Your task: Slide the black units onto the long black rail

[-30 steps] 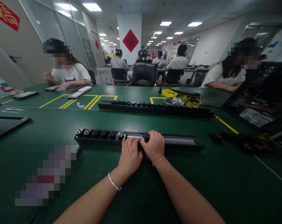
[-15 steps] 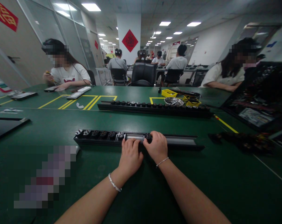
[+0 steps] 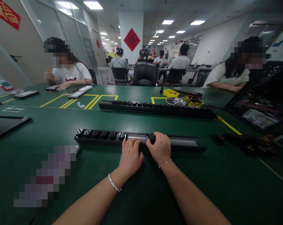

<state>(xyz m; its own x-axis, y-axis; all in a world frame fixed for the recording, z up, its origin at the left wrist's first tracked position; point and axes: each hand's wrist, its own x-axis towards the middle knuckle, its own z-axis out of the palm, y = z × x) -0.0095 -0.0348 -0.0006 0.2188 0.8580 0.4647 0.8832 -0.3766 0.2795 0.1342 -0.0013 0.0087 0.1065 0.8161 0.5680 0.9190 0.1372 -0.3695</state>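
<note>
A long black channel rail [image 3: 101, 142] lies across the green table in front of me. Its left part holds a row of several black modules [image 3: 104, 134] with round, metallic-looking tops. Between thumb and fingers, my right hand [image 3: 160, 147] grips a single round black module [image 3: 152, 138] sitting in the channel, apart from that row. The bare grey channel floor [image 3: 136, 137] shows to its left. My left hand [image 3: 130, 153] has its fingers hooked over the rail's near wall, just right of the row; the fingertips are partly hidden.
A second black rail [image 3: 155, 110] filled with similar modules lies farther back. Behind it are a metal bowl [image 3: 175, 101] and a yellow bin [image 3: 171, 93]. Dark cables [image 3: 246, 143] lie at right, a dark panel [image 3: 7, 125] at left. Co-workers sit across the table.
My right hand has shifted slightly to the right along the rail with the round module in its grip. My left hand stays on the rail. The camera view has shifted a little.
</note>
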